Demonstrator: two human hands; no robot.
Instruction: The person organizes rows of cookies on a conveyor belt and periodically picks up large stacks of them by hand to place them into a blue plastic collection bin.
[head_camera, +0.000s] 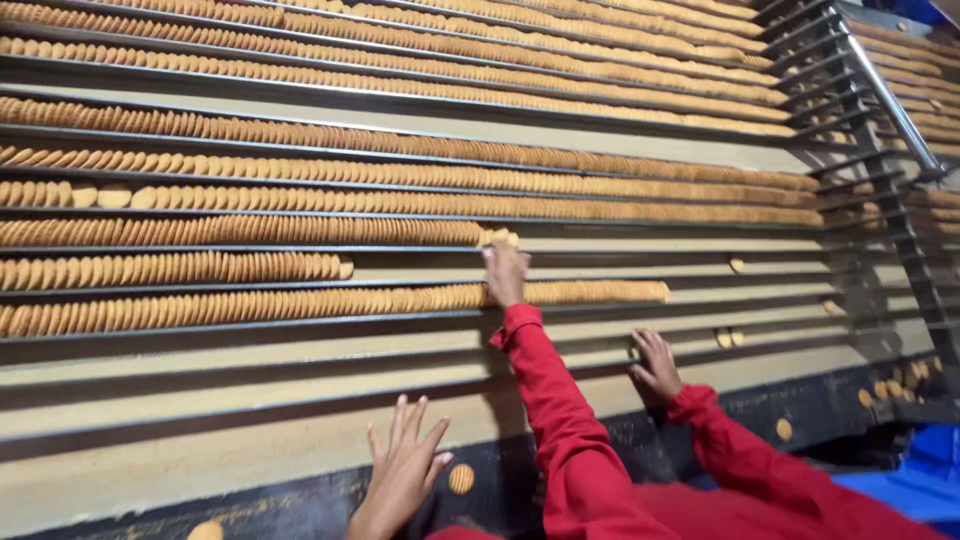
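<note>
the left hand (405, 470), fingers spread and empty, hovers just left of a round tan biscuit (461, 479) on the conveyor's near edge (250, 505); the right hand is seemingly out of view.

Matt, rough-baked biscuits (300, 299) lie between dull metal rails (400, 96); the red sleeve (560, 420) is smooth cloth.

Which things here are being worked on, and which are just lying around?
In use: biscuit rows on the conveyor lanes; end biscuits under a co-worker's red-sleeved hand.
Lying about: stray biscuit beside the open left hand; loose biscuits at the right edge; blue thing.
</note>
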